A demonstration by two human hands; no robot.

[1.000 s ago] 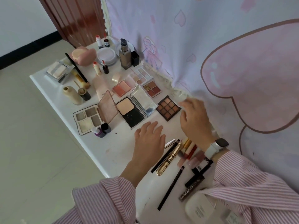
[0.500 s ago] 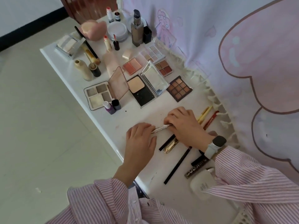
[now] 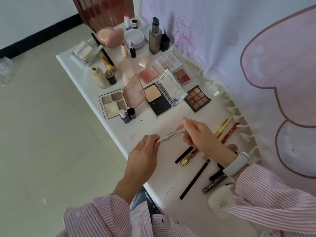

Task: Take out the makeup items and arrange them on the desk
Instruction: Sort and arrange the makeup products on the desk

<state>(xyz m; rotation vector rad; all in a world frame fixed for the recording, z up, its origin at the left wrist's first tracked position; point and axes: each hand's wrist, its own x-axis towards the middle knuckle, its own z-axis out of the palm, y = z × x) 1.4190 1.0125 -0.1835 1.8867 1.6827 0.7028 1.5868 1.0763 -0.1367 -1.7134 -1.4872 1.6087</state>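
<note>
A thin silver makeup pen (image 3: pixel 172 134) is held level just above the white desk (image 3: pixel 150 127). My left hand (image 3: pixel 145 156) pinches its near end and my right hand (image 3: pixel 200 135) grips its far end. Below my right hand lie a gold tube (image 3: pixel 189 158), a short black stick (image 3: pixel 183 154) and a long black pencil (image 3: pixel 195 179). Yellow pencils (image 3: pixel 223 126) and a red pencil (image 3: pixel 230 133) lie to the right. Open palettes fill the desk's middle: a grey one (image 3: pixel 112 103), a powder compact (image 3: pixel 158 99) and a brown eyeshadow palette (image 3: pixel 197 98).
Bottles, lipsticks, a foundation pump bottle (image 3: pixel 154 37) and a pink puff case (image 3: pixel 110 37) stand at the desk's far end. A white case (image 3: pixel 219 202) and a dark lettered tube (image 3: pixel 213 185) lie by my right sleeve. A pink cartoon curtain (image 3: pixel 256 57) hangs along the right; tiled floor lies left.
My right hand came back from the desk's far right to the pencils and took the silver pen. Both hands have lifted it off the desk and now hold it by its ends.
</note>
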